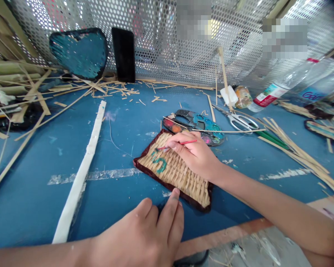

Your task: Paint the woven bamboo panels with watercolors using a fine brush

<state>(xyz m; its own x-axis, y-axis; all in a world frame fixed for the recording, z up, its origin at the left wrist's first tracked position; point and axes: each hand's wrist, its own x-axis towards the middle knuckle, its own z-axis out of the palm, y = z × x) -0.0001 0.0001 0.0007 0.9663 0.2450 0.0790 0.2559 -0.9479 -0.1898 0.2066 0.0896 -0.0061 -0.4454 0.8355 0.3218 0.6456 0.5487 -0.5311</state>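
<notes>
A woven bamboo mat [183,174] with a dark brown fabric border lies on the blue table, bearing teal painted strokes [160,165] near its left side. My right hand [196,154] is closed around a thin red paintbrush [183,143]; the brush tip is at the teal marks on the weave. With its fingers stretched out, my left hand [144,230] rests a fingertip on the mat's near border. Just beyond the mat sits a paint palette [199,122] with teal, red, orange and pink wells, a thin strip lying across it.
Scissors [243,121] and bamboo strips [297,152] lie at the right, near a plastic bottle [278,87]. A white strip [83,163] runs along the left. At the back stand a teal heart-shaped piece [80,53] and a black phone [124,55], before perforated mesh [167,55].
</notes>
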